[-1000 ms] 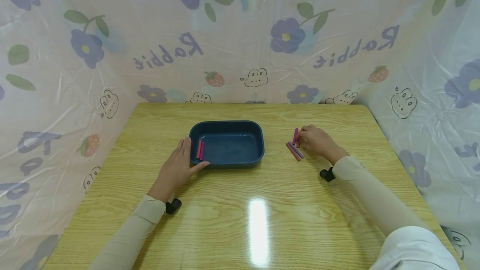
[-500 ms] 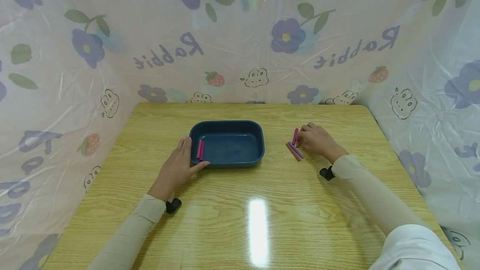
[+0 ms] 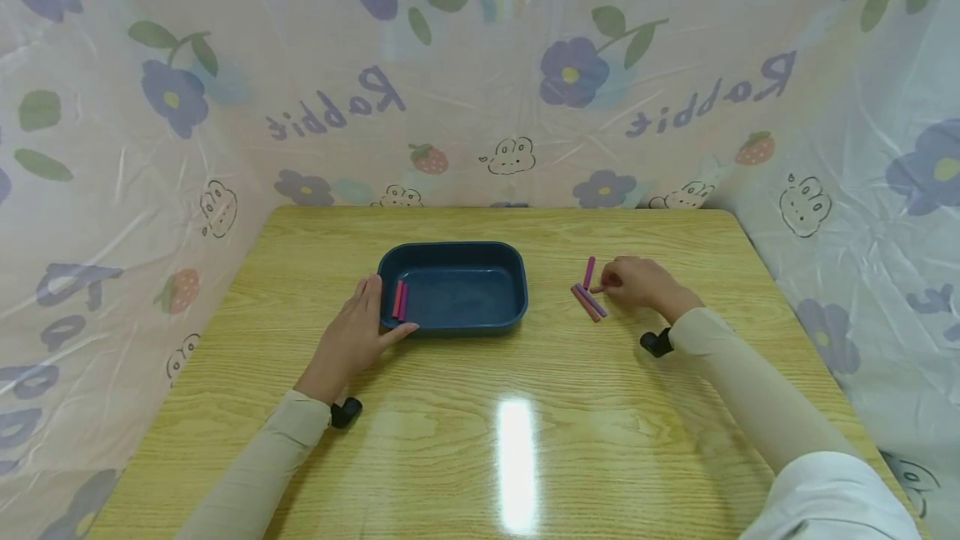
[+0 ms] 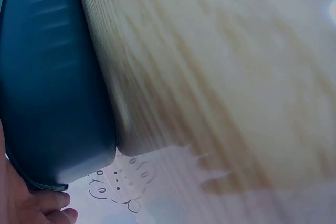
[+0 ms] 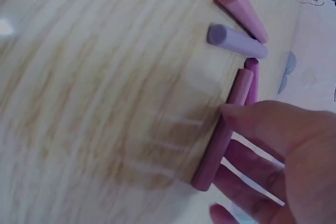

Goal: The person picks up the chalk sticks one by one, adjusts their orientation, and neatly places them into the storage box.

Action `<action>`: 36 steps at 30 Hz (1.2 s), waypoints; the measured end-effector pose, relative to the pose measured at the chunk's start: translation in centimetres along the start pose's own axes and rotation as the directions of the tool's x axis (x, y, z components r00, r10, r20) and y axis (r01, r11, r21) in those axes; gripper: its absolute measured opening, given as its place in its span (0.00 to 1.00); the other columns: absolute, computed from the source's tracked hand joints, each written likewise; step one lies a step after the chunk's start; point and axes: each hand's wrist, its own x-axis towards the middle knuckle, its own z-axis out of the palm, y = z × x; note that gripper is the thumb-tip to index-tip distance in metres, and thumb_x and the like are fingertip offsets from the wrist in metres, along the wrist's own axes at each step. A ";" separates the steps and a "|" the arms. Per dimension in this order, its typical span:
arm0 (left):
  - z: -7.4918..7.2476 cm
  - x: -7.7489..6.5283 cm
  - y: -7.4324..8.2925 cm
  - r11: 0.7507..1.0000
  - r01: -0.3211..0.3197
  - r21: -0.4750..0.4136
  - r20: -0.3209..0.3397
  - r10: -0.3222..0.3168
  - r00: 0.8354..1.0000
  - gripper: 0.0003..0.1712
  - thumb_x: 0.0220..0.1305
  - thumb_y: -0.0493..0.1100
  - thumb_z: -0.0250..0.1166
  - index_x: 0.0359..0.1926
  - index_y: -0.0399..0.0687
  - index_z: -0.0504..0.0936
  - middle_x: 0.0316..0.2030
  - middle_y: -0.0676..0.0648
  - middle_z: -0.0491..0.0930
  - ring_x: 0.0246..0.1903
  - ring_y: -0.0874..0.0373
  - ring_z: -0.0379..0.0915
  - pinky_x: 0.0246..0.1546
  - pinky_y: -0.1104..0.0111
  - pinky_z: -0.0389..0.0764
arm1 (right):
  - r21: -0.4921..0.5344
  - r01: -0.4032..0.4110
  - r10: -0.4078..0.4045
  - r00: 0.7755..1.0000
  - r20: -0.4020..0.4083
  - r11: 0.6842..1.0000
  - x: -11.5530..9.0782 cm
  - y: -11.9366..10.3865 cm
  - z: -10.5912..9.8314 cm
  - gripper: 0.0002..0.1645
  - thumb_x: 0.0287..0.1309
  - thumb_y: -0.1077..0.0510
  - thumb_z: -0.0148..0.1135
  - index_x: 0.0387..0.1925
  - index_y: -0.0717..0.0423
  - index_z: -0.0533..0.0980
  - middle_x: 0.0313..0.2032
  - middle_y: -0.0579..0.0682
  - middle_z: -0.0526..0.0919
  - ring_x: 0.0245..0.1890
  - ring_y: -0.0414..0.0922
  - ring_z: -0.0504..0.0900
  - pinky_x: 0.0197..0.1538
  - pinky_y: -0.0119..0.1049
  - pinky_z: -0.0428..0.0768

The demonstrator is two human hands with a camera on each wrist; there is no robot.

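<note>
My right hand [image 3: 637, 280] pinches a dark pink crayon-like stick [image 5: 216, 153] between thumb and fingers, low over the table. Just left of that hand lie a magenta stick [image 3: 589, 272], a purple stick [image 3: 592, 300] and a pink stick [image 5: 244, 14]. In the left part of the dark blue tray [image 3: 457, 325], a red stick [image 3: 398, 298] and a magenta stick [image 3: 403, 302] stand side by side. My left hand [image 3: 352, 340] rests against the tray's left end, fingers extended along the wall and thumb at the front rim. Most of it is outside the left wrist view.
The wood-grain table [image 3: 427, 440] carries everything. A patterned cloth [image 3: 465, 90] hangs behind it and along both sides. A bright reflection falls on the table's front middle. Each wrist wears a small black camera [image 3: 347, 412].
My right hand has shifted slightly right, and the stick in it has swung out to point left, apart from most of the others. The left hand and tray stay put.
</note>
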 end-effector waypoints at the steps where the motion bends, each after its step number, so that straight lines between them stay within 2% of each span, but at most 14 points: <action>1: 0.0 0.0 0.0 1.000 0.001 -0.002 0.000 -0.001 1.000 0.63 0.53 0.81 0.40 0.72 0.37 0.38 0.71 0.38 0.41 0.70 0.48 0.33 0.66 0.53 0.49 | 0.028 -0.009 0.008 1.000 0.020 1.000 0.0 0.0 -0.1 0.06 0.59 0.56 0.61 0.35 0.53 0.81 0.30 0.46 0.77 0.30 0.44 0.74 0.36 0.44 0.74; 5: -0.1 -0.1 0.0 1.000 0.003 -0.011 0.007 -0.003 1.000 0.63 0.53 0.80 0.40 0.72 0.38 0.37 0.71 0.38 0.40 0.70 0.48 0.32 0.66 0.52 0.49 | 0.115 -0.017 0.008 0.997 0.078 0.993 -0.2 -0.1 -0.4 0.06 0.60 0.58 0.59 0.35 0.55 0.80 0.30 0.46 0.78 0.29 0.43 0.74 0.36 0.43 0.75; 12: -0.2 -0.1 0.0 1.000 0.007 -0.007 0.015 -0.007 1.000 0.63 0.53 0.81 0.39 0.72 0.39 0.37 0.71 0.39 0.39 0.70 0.48 0.32 0.66 0.53 0.49 | 0.204 -0.010 -0.012 0.994 0.107 0.979 -0.4 0.2 -0.4 0.05 0.60 0.60 0.59 0.35 0.57 0.79 0.29 0.47 0.79 0.29 0.43 0.74 0.36 0.42 0.75; 20: -0.2 0.0 0.1 1.000 0.007 -0.008 0.017 -0.006 1.000 0.64 0.52 0.81 0.39 0.72 0.38 0.36 0.71 0.38 0.40 0.70 0.48 0.32 0.65 0.52 0.50 | 0.257 0.031 -0.058 0.993 0.099 0.966 -0.5 0.6 0.0 0.05 0.59 0.61 0.60 0.35 0.60 0.78 0.31 0.48 0.79 0.31 0.43 0.75 0.37 0.43 0.75; 26: -0.1 0.0 0.0 1.000 0.000 -0.010 0.011 0.000 1.000 0.64 0.52 0.81 0.40 0.72 0.38 0.36 0.71 0.38 0.40 0.70 0.48 0.33 0.65 0.52 0.50 | 0.310 0.025 -0.060 0.993 0.105 0.950 -0.8 0.5 0.2 0.06 0.60 0.61 0.60 0.35 0.62 0.77 0.32 0.49 0.80 0.33 0.44 0.77 0.39 0.42 0.76; 36: 0.0 0.0 -0.1 1.000 0.000 -0.006 0.012 0.001 1.000 0.63 0.53 0.81 0.41 0.72 0.39 0.36 0.71 0.38 0.40 0.70 0.49 0.32 0.65 0.52 0.50 | 0.318 0.003 -0.044 0.992 0.120 0.948 -0.9 0.5 0.4 0.07 0.61 0.60 0.58 0.36 0.61 0.77 0.31 0.48 0.80 0.30 0.42 0.74 0.36 0.39 0.74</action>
